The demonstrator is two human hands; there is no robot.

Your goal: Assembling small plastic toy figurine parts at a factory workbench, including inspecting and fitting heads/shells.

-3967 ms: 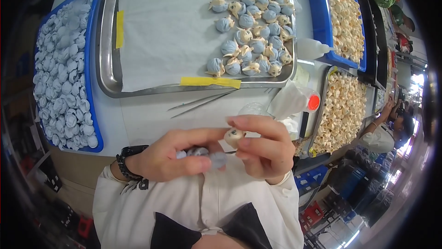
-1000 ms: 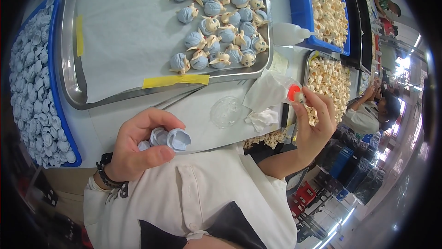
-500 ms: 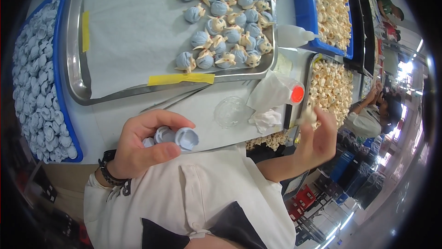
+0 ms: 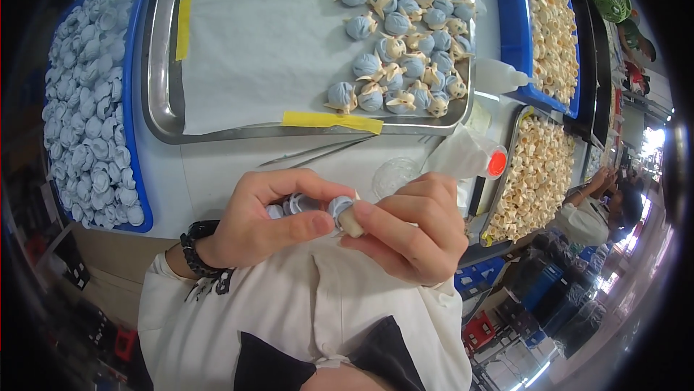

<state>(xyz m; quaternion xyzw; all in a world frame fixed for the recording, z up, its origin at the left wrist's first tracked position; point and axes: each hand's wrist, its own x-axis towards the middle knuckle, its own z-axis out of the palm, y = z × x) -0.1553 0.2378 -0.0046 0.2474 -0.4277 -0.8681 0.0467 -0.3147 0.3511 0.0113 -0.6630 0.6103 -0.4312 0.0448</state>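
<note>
My left hand [image 4: 264,221] is closed around several light-blue hollow hair pieces, with one blue hair piece [image 4: 338,207] pinched at its fingertips. My right hand [image 4: 423,228] pinches a small cream head piece [image 4: 352,225] against the mouth of that blue piece. The two parts touch in front of my shirt, just off the table's near edge. Beyond them, a metal tray [image 4: 165,95] lined with white sheet bears rows of small figure heads [image 4: 399,24] in blue and cream. How far the cream part sits inside the blue one is hidden by my fingers.
At the left stands a blue bin [image 4: 137,167] of blue hair pieces. Cream pieces fill another blue bin [image 4: 517,22] and a tray [image 4: 494,221] at the right. Tweezers [image 4: 325,147], a clear dish [image 4: 396,174], a red-capped bottle [image 4: 470,154] and a squeeze bottle [image 4: 499,76] lie between.
My right hand has come left from beside the cream-piece tray, carrying the cream piece to the blue piece at my left fingertips. The whole view has shifted slightly.
</note>
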